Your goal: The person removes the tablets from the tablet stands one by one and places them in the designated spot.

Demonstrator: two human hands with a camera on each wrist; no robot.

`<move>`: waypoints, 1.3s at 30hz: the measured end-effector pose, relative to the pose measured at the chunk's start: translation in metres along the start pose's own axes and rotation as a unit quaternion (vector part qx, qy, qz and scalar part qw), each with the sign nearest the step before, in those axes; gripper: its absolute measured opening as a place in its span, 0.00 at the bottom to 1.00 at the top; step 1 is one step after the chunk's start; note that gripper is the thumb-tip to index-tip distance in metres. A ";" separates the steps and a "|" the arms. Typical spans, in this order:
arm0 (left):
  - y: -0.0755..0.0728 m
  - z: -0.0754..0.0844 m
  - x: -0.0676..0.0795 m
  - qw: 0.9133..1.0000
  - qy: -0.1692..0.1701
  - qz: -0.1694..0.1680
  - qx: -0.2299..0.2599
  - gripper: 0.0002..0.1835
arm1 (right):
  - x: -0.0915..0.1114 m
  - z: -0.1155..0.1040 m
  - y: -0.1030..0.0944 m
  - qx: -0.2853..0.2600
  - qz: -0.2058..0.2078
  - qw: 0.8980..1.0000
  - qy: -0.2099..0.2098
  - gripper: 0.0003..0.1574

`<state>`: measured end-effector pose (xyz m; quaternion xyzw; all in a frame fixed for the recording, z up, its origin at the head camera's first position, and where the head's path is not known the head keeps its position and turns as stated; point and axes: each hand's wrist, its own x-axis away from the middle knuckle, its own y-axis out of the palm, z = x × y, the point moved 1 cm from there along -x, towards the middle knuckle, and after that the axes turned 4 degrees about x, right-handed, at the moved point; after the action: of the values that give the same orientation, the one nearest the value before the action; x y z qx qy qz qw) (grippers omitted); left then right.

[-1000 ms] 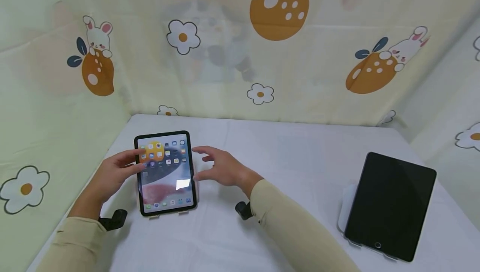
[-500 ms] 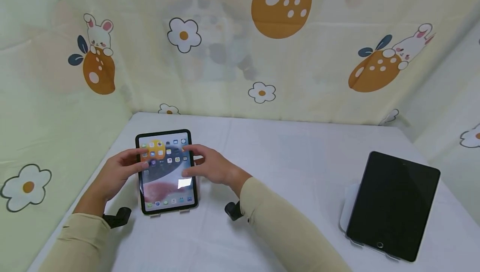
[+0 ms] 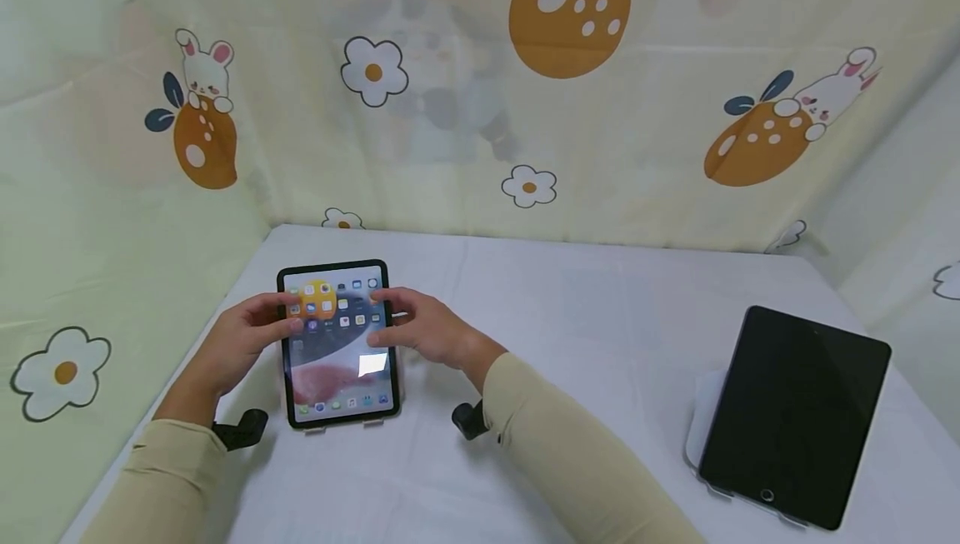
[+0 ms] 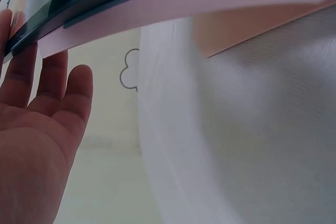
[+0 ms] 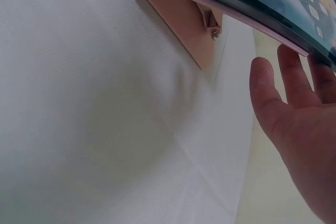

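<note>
A lit tablet (image 3: pixel 330 356) with rows of app icons leans upright on a pink stand (image 5: pixel 181 27) at the table's left. My left hand (image 3: pixel 236 340) grips its left side edge, with thumb and forefinger over the screen and other fingers reaching behind, as the left wrist view shows. From the other side, my right hand (image 3: pixel 431 329) grips the right edge in the same way. The stand's pink back plate (image 4: pixel 184 11) runs along behind the tablet in the left wrist view. A hinge with a screw (image 5: pixel 214 32) shows below it.
On the right side of the white-covered table (image 3: pixel 570 344), a larger tablet (image 3: pixel 795 419) with a dark screen leans on a pale stand (image 3: pixel 701 427). Patterned cloth (image 3: pixel 450 127) hangs behind the table and at its sides.
My right hand has moved left from beside the tablet's right edge, and its thumb and forefinger now lie over the screen. The left hand keeps its grip. The view shifts slightly.
</note>
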<state>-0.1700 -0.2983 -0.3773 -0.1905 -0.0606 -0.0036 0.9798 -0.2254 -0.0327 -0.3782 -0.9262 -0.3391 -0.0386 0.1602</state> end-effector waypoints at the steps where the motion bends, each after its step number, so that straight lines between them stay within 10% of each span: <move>1: 0.000 0.000 0.000 1.000 0.000 0.000 0.000 0.32 | 0.000 0.000 0.000 -0.002 0.002 1.000 0.000 0.38; 39: 0.022 0.059 -0.004 0.999 0.028 0.014 -0.022 0.28 | 0.028 -0.017 -0.030 0.004 0.110 0.992 -0.065 0.34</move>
<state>-0.1807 -0.2558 -0.3319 -0.2127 -0.0306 0.0037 0.9766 -0.2231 0.0005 -0.3485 -0.9577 -0.2450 0.0406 0.1454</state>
